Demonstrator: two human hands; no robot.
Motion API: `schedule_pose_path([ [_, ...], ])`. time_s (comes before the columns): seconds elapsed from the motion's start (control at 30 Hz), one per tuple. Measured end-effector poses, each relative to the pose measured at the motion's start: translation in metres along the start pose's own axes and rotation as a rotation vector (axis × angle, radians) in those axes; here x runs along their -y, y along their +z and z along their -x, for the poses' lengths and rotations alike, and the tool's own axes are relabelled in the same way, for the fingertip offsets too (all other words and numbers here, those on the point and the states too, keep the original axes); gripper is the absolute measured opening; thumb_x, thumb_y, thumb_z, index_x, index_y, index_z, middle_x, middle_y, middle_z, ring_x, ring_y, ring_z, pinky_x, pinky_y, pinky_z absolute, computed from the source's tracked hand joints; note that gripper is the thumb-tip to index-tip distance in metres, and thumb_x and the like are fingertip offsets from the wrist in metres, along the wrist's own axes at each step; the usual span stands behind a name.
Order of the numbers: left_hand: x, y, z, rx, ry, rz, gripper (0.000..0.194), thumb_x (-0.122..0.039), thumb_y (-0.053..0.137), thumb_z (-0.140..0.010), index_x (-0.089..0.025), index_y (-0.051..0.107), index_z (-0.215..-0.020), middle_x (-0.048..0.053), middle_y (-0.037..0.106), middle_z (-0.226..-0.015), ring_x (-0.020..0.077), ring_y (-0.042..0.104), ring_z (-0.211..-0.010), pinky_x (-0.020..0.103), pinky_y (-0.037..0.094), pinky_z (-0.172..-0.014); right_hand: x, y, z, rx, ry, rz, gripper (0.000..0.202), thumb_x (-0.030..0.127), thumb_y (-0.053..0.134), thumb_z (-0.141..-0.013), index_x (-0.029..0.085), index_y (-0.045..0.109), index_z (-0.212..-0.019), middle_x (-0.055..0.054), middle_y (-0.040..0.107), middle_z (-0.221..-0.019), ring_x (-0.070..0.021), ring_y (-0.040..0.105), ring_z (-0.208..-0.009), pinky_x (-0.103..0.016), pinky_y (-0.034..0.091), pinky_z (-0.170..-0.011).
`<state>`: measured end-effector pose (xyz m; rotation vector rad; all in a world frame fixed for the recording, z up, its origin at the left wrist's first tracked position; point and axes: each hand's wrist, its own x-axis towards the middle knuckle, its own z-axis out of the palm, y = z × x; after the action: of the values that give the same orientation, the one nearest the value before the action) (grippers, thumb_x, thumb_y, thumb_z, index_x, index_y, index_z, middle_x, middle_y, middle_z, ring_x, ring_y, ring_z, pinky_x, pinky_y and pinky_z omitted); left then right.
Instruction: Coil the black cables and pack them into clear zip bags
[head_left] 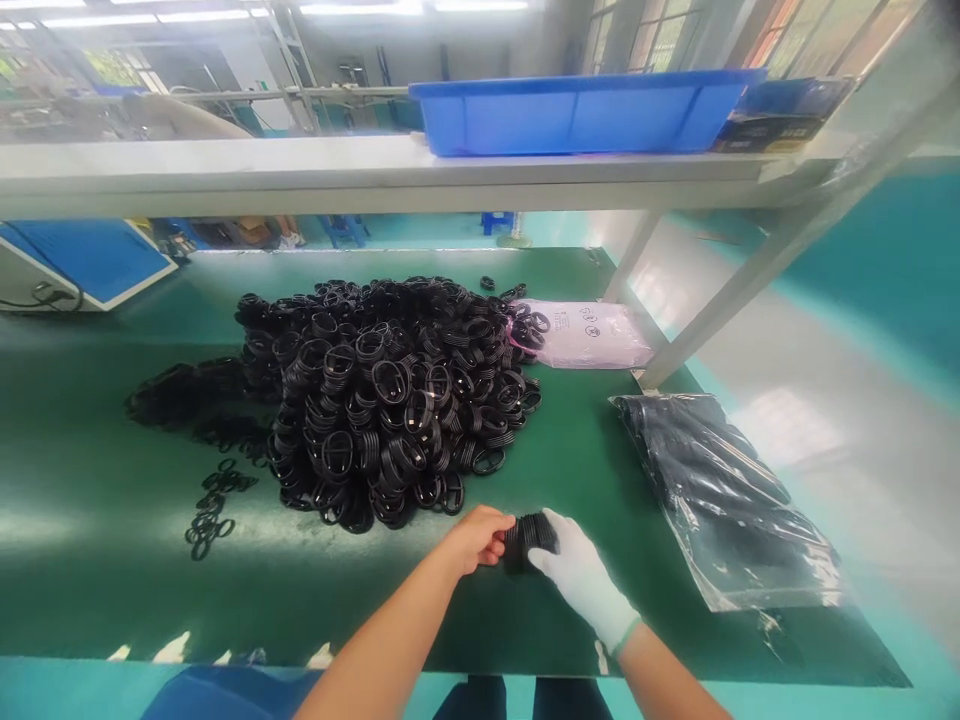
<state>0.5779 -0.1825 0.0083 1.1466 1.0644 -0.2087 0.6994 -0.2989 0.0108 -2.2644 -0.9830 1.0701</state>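
Observation:
A row of coiled black cables (528, 538) stands close together near the front of the green table, held between my two hands. My left hand (477, 540), bare, grips the row's left end with thumb and fingers closed. Around the right end wraps my right hand (579, 572) in a white glove, its thumb at the front. Behind and to the left rises a large pile of coiled black cables (390, 400), some with shiny metal connectors. The fingertips behind the row are partly hidden.
A clear plastic bag of black coils (720, 490) lies at the right. Behind it is a pinkish-white printed bag (592, 334). Small black bands (210, 515) lie at the left. Above runs a shelf (225, 180) with a blue bin (585, 115); a post (757, 260) supports it.

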Motion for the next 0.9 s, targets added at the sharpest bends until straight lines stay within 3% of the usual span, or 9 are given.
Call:
schedule_pose_path([
  [0.13, 0.006, 0.008, -0.010, -0.048, -0.047, 0.109, 0.025, -0.036, 0.047, -0.089, -0.012, 0.054, -0.090, -0.003, 0.053, -0.070, 0.0047, 0.047, -0.051, 0.018, 0.041, -0.045, 0.000, 0.000, -0.001, -0.002, -0.001, 0.020, 0.064, 0.022, 0.053, -0.069, 0.009, 0.039, -0.130, -0.013, 0.050, -0.125, -0.0216, 0.050, -0.113, -0.030, 0.037, -0.097],
  [0.27, 0.008, 0.017, -0.010, -0.128, -0.074, 0.096, 0.026, -0.036, 0.047, -0.089, -0.012, 0.055, -0.096, 0.000, 0.057, -0.079, 0.0071, 0.053, -0.059, 0.021, 0.047, -0.052, 0.000, -0.001, -0.001, -0.010, 0.000, 0.035, 0.064, 0.022, 0.052, -0.069, 0.008, 0.040, -0.130, -0.013, 0.051, -0.123, -0.0218, 0.049, -0.113, -0.029, 0.036, -0.097],
  [0.4, 0.009, 0.025, -0.009, -0.184, -0.073, 0.002, 0.028, -0.037, 0.047, -0.089, -0.012, 0.055, -0.098, 0.002, 0.059, -0.084, 0.0090, 0.056, -0.065, 0.024, 0.049, -0.057, 0.004, 0.001, 0.001, -0.011, 0.018, 0.057, 0.064, 0.026, 0.052, -0.069, 0.013, 0.040, -0.130, -0.011, 0.051, -0.124, -0.0231, 0.048, -0.114, -0.030, 0.037, -0.095],
  [0.53, 0.002, 0.020, -0.003, -0.267, -0.025, -0.197, 0.028, -0.037, 0.045, -0.089, -0.012, 0.058, -0.089, 0.001, 0.060, -0.076, 0.0101, 0.057, -0.063, 0.026, 0.049, -0.058, 0.011, 0.008, 0.002, -0.024, 0.056, 0.070, 0.076, 0.035, 0.055, -0.067, 0.008, 0.033, -0.134, -0.016, 0.047, -0.125, -0.0271, 0.048, -0.112, -0.034, 0.040, -0.092],
  [0.6, -0.011, 0.009, 0.001, -0.367, 0.056, -0.330, 0.028, -0.036, 0.043, -0.090, -0.013, 0.058, -0.084, 0.004, 0.060, -0.076, 0.0142, 0.059, -0.069, 0.029, 0.048, -0.062, 0.013, 0.012, 0.002, -0.031, 0.072, 0.072, 0.077, 0.034, 0.054, -0.066, 0.006, 0.033, -0.134, -0.017, 0.045, -0.126, -0.0287, 0.047, -0.113, -0.036, 0.039, -0.094],
  [0.73, -0.056, -0.018, -0.004, -0.592, 0.306, -0.575, 0.023, -0.025, 0.034, -0.091, -0.024, 0.054, -0.103, 0.007, 0.053, -0.111, 0.0225, 0.049, -0.108, 0.038, 0.039, -0.089, 0.014, 0.013, 0.000, -0.028, 0.089, 0.067, 0.076, 0.033, 0.054, -0.065, 0.007, 0.034, -0.133, -0.015, 0.046, -0.125, -0.0276, 0.048, -0.112, -0.035, 0.038, -0.095],
  [0.9, -0.108, -0.030, -0.026, -0.606, 0.455, -0.750, 0.024, -0.008, 0.039, -0.084, -0.020, 0.058, -0.092, 0.009, 0.047, -0.116, 0.0239, 0.040, -0.117, 0.039, 0.030, -0.098, 0.016, 0.011, 0.000, -0.018, 0.120, 0.069, 0.077, 0.035, 0.054, -0.064, 0.009, 0.033, -0.134, -0.013, 0.045, -0.127, -0.0257, 0.048, -0.113, -0.034, 0.040, -0.094],
])
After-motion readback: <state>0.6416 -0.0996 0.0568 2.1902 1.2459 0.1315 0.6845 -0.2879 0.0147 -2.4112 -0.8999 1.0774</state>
